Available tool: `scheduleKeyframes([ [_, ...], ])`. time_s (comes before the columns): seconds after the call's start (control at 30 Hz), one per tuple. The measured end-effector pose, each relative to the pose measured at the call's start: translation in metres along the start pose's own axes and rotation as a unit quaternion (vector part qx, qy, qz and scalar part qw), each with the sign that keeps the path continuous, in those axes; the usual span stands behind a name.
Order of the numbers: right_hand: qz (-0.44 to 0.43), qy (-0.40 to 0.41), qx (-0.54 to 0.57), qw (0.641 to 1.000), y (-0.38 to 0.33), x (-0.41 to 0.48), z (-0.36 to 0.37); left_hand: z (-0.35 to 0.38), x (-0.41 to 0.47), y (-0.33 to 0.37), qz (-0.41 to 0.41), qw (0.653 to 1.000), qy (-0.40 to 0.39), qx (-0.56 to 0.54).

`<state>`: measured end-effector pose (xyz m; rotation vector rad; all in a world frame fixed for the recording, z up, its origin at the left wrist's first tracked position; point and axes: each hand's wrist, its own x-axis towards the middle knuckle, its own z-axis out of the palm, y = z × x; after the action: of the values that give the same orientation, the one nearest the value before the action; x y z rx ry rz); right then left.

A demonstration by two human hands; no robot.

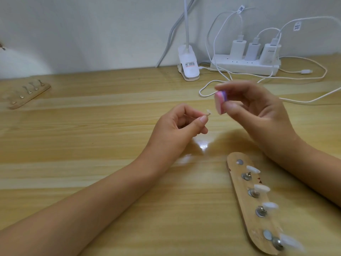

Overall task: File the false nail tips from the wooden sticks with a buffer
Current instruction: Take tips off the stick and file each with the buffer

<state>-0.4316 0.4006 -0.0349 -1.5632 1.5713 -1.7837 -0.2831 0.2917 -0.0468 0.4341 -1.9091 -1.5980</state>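
My left hand (181, 123) pinches a small pale false nail tip (79, 113) between thumb and forefinger, above the middle of the desk. Just to its right, my right hand (258, 111) holds a small pink and purple buffer block (275, 102) between thumb and fingertips, a short gap from the tip. A wooden stick (238, 183) lies at the lower right, under my right forearm. It carries several metal stands with white nail tips (253, 169) on them, and its top magnet spot is bare. A second wooden stick (27, 97) lies far left with several small stands.
A white clip lamp (188, 65) stands at the back edge of the wooden desk (92, 145). To its right sits a white power strip (245, 65) with three chargers, and white cables (304, 100) loop across the desk behind my right hand.
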Motion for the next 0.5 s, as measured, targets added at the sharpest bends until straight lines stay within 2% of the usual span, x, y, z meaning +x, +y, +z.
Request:
scheduleKeyframes([
  [0.1, 0.024, -0.051, -0.012, 0.998, 0.0001, -0.0009, 0.0034, -0.0006, -0.0004, -0.0006, 0.005, 1.0, -0.002, 0.002],
  [0.2, 0.004, -0.027, 0.006, 1.0, -0.002, -0.002, 0.0034, 0.0003, -0.0013, -0.0004, 0.008, 1.0, -0.011, 0.006],
  [0.4, -0.004, -0.032, 0.013, 0.999, 0.0012, -0.0031, 0.0038, 0.0012, -0.0023, 0.0016, 0.006, 1.0, -0.011, 0.012],
  [0.5, 0.026, -0.053, 0.007, 0.998, 0.0031, -0.0033, 0.0039, 0.0015, -0.0027, 0.0018, 0.01, 1.0, -0.007, 0.009],
])
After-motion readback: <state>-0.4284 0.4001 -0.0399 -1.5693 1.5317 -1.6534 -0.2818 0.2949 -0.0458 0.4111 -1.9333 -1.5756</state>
